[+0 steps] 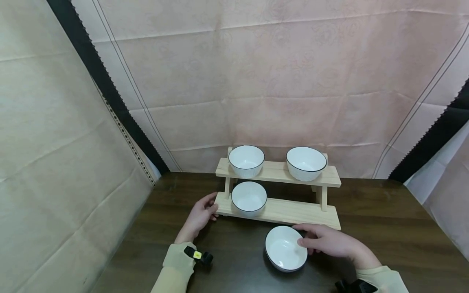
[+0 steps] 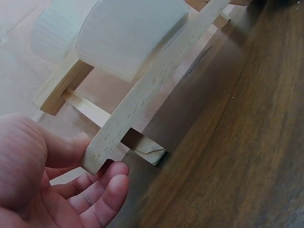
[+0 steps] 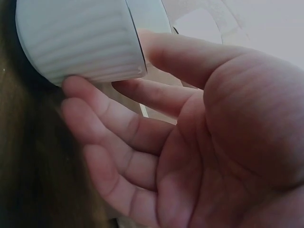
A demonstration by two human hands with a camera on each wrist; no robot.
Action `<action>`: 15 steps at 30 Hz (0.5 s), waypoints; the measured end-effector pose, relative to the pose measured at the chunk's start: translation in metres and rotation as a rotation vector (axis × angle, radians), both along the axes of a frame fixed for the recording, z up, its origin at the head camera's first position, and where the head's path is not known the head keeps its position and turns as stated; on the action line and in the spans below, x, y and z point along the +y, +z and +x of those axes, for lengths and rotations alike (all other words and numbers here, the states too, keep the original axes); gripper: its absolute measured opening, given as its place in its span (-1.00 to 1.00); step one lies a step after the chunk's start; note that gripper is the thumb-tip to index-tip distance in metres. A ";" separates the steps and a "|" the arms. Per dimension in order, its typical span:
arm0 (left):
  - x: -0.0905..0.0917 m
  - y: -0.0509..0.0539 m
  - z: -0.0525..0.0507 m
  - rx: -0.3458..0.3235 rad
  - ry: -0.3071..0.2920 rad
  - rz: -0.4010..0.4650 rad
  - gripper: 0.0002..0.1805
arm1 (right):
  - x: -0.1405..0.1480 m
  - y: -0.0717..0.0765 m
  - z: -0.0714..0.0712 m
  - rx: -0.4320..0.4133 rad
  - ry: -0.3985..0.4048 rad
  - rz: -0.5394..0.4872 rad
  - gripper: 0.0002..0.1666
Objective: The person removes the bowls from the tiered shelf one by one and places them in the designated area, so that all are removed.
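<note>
In the head view my right hand (image 1: 331,241) pinches the rim of a white bowl (image 1: 286,248) with a dark edge, low in front of a two-tier wooden rack (image 1: 293,208). The thumb lies over the inside of the bowl, and the fingers (image 3: 97,107) are against its ribbed outer wall in the right wrist view. My left hand (image 1: 199,215) grips the left end of the rack's lower board (image 2: 126,114), thumb on top and fingers curled beneath. A similar bowl (image 1: 249,198) stands on the lower board's left part. Two more bowls, a left one (image 1: 246,162) and a right one (image 1: 306,163), stand on the upper board.
The rack stands on a dark brown wooden table (image 1: 373,215). Behind it hangs a pale, creased cloth (image 1: 286,81), and another cloth (image 1: 66,134) runs along the left side. Black bands border the back cloth.
</note>
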State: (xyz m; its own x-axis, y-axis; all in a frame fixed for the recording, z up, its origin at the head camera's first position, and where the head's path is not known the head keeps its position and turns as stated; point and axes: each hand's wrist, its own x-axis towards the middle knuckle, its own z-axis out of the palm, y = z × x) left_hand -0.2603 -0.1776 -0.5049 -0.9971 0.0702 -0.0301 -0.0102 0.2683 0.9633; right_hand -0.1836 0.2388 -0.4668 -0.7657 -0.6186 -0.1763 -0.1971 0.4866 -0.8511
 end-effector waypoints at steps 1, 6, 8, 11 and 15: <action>0.000 0.000 0.000 0.000 -0.001 0.001 -0.47 | 0.000 0.000 0.000 0.001 0.000 0.002 -0.39; -0.001 -0.001 -0.001 0.004 -0.007 0.007 -0.46 | 0.001 0.003 -0.001 0.012 -0.010 0.009 -0.42; -0.001 0.000 -0.001 0.011 -0.012 0.008 -0.46 | 0.001 0.004 -0.001 0.015 -0.013 0.011 -0.43; -0.001 0.000 -0.001 0.012 -0.013 0.010 -0.47 | 0.001 0.004 -0.001 0.016 -0.012 0.010 -0.43; -0.002 -0.001 -0.001 0.005 -0.009 0.013 -0.47 | 0.002 0.003 -0.002 0.016 -0.013 0.012 -0.43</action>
State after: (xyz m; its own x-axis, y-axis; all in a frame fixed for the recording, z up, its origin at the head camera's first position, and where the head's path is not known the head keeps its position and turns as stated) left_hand -0.2609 -0.1791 -0.5059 -0.9965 0.0796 -0.0244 -0.0032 0.2559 0.9667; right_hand -0.1851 0.2405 -0.4634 -0.7763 -0.6066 -0.1716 -0.2041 0.4994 -0.8420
